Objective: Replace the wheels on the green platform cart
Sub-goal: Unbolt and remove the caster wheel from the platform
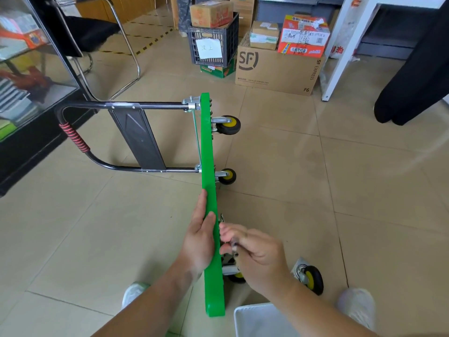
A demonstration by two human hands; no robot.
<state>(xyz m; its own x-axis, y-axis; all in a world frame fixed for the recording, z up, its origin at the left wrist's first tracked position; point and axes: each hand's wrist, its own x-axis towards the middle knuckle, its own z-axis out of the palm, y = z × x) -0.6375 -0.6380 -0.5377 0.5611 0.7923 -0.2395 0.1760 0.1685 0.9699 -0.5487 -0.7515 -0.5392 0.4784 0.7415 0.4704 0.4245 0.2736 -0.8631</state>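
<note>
The green platform cart (209, 152) stands on its long edge on the tiled floor, its black handle (102, 132) folded out to the left. Two black wheels with yellow hubs (228, 125) (227, 176) stick out on its right face. My left hand (200, 235) lies flat against the cart's left side, thumb over the top edge. My right hand (252, 249) pinches a small metal part (234, 245) at the cart's underside, above a mounted caster (237, 276) that it partly hides. A loose caster wheel (312, 278) lies on the floor to the right.
A white bin (257, 319) sits at the bottom edge between my shoes. Cardboard boxes (277, 69) and a dark crate (213, 42) stand at the back. A chair (97, 37) and glass cabinet (29, 76) are on the left; a person's dark trouser leg (413, 88) is on the right.
</note>
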